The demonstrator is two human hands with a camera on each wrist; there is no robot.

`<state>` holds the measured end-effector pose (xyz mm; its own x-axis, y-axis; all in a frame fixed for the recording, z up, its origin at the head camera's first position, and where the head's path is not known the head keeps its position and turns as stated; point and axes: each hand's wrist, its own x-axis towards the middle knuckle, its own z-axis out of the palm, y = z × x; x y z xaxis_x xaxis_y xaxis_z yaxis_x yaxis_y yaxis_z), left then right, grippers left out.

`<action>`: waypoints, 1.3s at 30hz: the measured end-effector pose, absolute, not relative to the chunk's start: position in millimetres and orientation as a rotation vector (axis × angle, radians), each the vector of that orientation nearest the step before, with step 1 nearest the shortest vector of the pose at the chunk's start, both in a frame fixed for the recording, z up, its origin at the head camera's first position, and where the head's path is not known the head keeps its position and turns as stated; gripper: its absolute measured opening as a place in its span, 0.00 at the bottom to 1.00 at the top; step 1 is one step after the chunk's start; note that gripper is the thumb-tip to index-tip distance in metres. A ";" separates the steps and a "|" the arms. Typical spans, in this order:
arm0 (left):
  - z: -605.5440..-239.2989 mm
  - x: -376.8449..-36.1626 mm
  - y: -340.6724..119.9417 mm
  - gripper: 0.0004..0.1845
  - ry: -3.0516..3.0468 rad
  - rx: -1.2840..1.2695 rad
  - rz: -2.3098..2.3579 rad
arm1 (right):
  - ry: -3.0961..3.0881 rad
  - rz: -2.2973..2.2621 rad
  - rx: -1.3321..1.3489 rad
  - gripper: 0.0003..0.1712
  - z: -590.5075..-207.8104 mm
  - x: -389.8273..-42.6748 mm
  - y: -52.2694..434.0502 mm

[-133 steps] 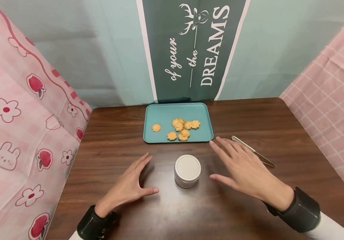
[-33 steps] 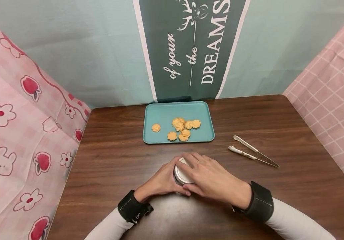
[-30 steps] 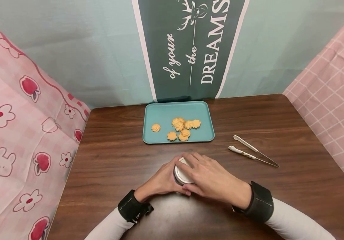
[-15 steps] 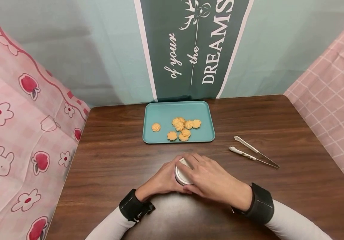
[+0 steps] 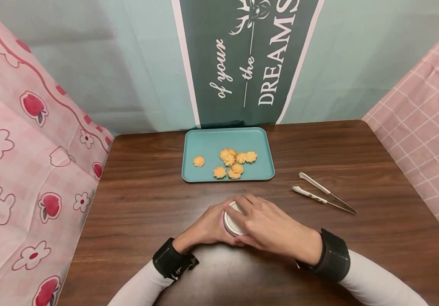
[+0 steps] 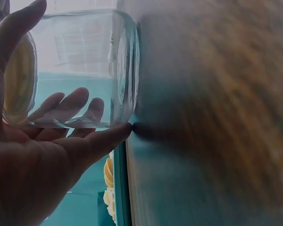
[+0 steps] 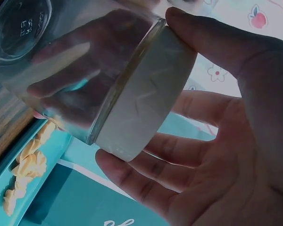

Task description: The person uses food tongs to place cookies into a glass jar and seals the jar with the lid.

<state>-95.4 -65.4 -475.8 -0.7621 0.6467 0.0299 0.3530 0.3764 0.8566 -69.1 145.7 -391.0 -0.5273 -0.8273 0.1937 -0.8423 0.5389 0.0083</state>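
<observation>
Near the table's (image 5: 376, 178) front edge, both hands grip the jar (image 5: 232, 221).

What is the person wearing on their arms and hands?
Both hands are bare: no gloves and no rings that show. The left hand and the right hand each have a wide black wrist band strapped just behind them; the left band has a small buckle or clip. Past the bands come long, plain white sleeves.
</observation>
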 end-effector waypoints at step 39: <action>-473.8 -99.8 -66.0 0.54 2.315 0.828 1.322 | -2.600 0.100 1.557 0.41 -382.3 -82.8 147.0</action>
<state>-99.8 -66.0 -473.8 -0.7685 0.6398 -0.0122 0.3148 0.3945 0.8633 -82.8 147.0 -382.3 -0.4683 -0.8743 0.1278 -0.8815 0.4722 -0.0001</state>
